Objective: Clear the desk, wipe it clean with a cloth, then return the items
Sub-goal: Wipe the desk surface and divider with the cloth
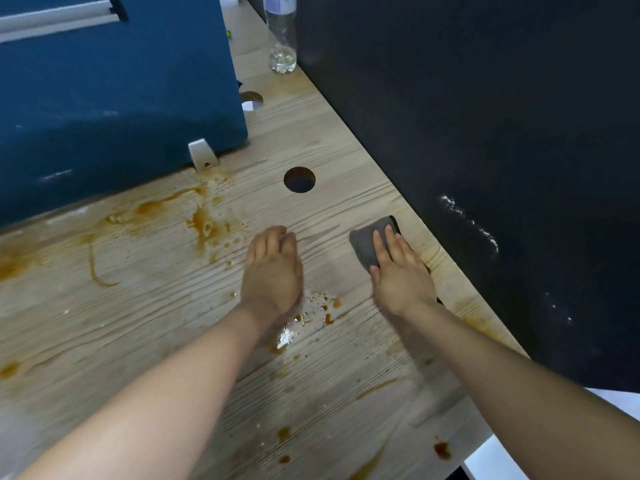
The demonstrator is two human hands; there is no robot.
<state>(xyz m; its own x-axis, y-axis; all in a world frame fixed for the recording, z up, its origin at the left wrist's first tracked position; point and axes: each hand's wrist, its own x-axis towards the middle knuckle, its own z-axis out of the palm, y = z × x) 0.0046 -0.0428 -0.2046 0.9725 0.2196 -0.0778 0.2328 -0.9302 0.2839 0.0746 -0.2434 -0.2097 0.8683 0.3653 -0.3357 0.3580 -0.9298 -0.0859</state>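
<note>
The light wooden desk (pixel 145 323) is streaked with brown spills, thickest at the left and around a wet patch (pixel 311 313) between my wrists. A grey cloth (pixel 365 242) lies flat on the desk by the right-hand dark panel. My right hand (pixel 398 271) presses down on the cloth with fingers spread, covering its near half. My left hand (pixel 273 271) rests on the bare wood to the left of the cloth, fingers curled under, holding nothing.
A blue partition (pixel 114 98) stands along the back left. A dark panel (pixel 485 150) borders the desk's right side. A clear plastic bottle (pixel 282 32) stands at the far end. Two round cable holes (pixel 299 179) (pixel 251 100) pierce the desktop.
</note>
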